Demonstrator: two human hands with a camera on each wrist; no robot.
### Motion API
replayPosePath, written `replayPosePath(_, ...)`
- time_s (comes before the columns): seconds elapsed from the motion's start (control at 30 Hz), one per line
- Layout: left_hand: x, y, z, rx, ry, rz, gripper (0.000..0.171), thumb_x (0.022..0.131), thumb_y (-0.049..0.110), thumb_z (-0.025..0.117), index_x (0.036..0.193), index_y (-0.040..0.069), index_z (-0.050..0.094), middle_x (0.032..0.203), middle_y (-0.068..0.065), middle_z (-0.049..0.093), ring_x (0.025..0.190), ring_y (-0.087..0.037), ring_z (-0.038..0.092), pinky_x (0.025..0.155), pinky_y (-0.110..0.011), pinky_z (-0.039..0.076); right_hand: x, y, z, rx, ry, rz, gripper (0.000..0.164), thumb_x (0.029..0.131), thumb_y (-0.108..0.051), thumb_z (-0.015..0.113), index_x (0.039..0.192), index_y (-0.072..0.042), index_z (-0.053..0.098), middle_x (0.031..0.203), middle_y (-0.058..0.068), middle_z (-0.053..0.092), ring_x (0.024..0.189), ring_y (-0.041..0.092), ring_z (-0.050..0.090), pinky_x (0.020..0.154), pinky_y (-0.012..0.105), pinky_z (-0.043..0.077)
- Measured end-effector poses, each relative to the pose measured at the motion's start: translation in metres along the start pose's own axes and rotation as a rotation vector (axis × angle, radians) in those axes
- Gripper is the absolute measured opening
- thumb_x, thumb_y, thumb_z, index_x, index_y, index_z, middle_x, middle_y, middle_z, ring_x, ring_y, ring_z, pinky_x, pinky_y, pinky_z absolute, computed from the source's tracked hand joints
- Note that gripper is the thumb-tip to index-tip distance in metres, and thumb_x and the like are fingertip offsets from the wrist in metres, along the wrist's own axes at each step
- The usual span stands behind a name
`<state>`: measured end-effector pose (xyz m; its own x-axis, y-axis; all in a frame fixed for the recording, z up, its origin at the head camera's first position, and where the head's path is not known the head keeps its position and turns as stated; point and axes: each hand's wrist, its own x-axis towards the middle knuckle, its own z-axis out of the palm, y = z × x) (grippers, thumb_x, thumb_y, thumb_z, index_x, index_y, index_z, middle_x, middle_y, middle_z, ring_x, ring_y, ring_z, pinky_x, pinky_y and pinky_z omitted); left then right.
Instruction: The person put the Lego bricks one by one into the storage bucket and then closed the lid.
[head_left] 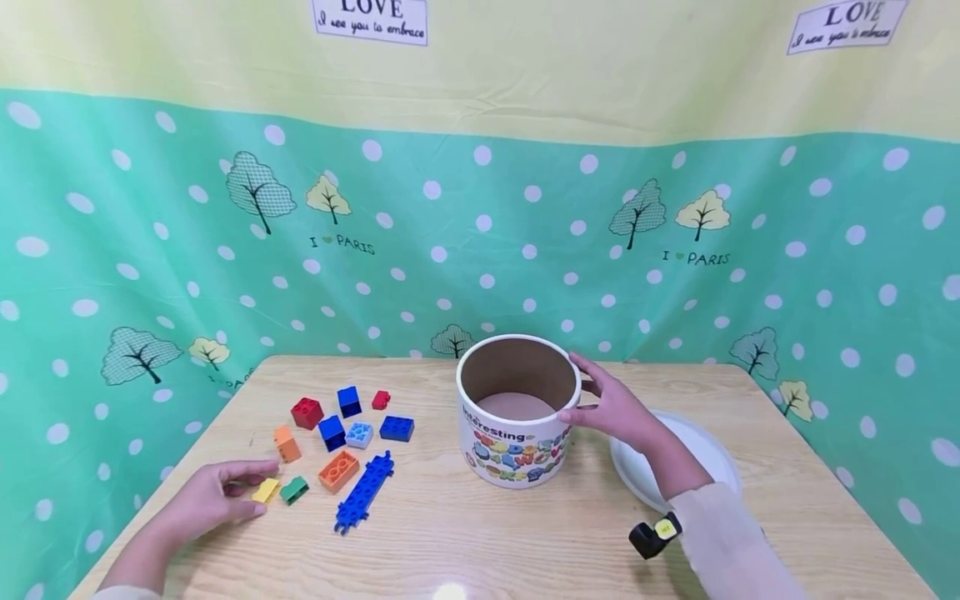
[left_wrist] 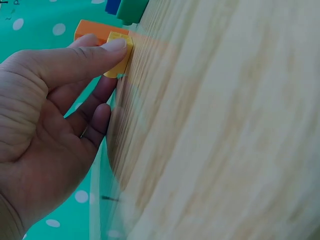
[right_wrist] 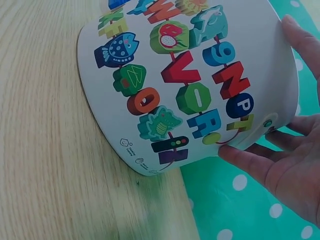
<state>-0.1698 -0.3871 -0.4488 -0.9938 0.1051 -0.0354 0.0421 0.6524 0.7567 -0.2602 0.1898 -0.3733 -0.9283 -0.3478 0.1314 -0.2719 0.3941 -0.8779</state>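
Note:
My left hand (head_left: 201,507) pinches a small yellow toy block (head_left: 266,490) at the left of the table, thumb pressed on its near face in the left wrist view. Right beside that block lies a green block (head_left: 294,490). An orange block (head_left: 287,443) stands just behind. With my right hand (head_left: 618,410) I hold a white round bucket (head_left: 480,454) at its rim and handle side, fingers and thumb spread about the wall. Colourful printed letters cover its outside. The bucket stands upright without a lid, and its visible floor is bare.
Several more blocks lie between the hands: red (head_left: 306,413), blue (head_left: 396,428), light blue (head_left: 359,434), hollow orange (head_left: 339,471), and a long blue wheel base (head_left: 364,493). A white round lid (head_left: 712,450) rests partly under my right forearm. Patterned cloth (head_left: 525,233) hangs behind the table.

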Motion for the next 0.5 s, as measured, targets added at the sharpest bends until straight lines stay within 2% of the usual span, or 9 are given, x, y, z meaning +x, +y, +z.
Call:
replayPosePath(0.27,-0.0005,0.0007,-0.0009,0.046,0.023,-0.014,0.054,0.072,0.023,0.086,0.12,0.006,0.069,0.123,-0.014,0.065,0.1,0.001,0.059,0.081,-0.017,0.049,0.0028,-0.0003,0.0016,0.049,0.013,0.016,0.102,0.077,-0.035,0.084,0.156,-0.016,0.022,0.157,0.01,0.024,0.138,0.042,0.031,0.094,0.048,0.05)
replayPosePath(0.33,-0.0001,0.001,-0.0024,0.047,0.031,-0.01,0.054,0.072,0.023,0.086,0.12,0.004,0.069,0.123,-0.015,0.065,0.099,0.0,0.06,0.081,-0.018,0.05,0.0034,-0.0008,0.0012,0.055,0.015,0.012,0.101,0.077,-0.034,0.084,0.156,-0.016,0.022,0.157,0.011,0.023,0.138,0.043,0.031,0.094,0.048,0.05)
replayPosePath(0.5,-0.002,0.0054,-0.0041,0.012,0.034,-0.051,0.056,0.075,0.021,0.085,0.123,0.0,0.065,0.125,-0.02,0.062,0.097,0.001,0.059,0.079,-0.017,0.051,0.0024,-0.0008,0.0003,0.054,0.003,0.011,0.099,0.079,-0.033,0.082,0.156,-0.015,0.021,0.157,0.012,0.023,0.139,0.043,0.029,0.095,0.049,0.049)
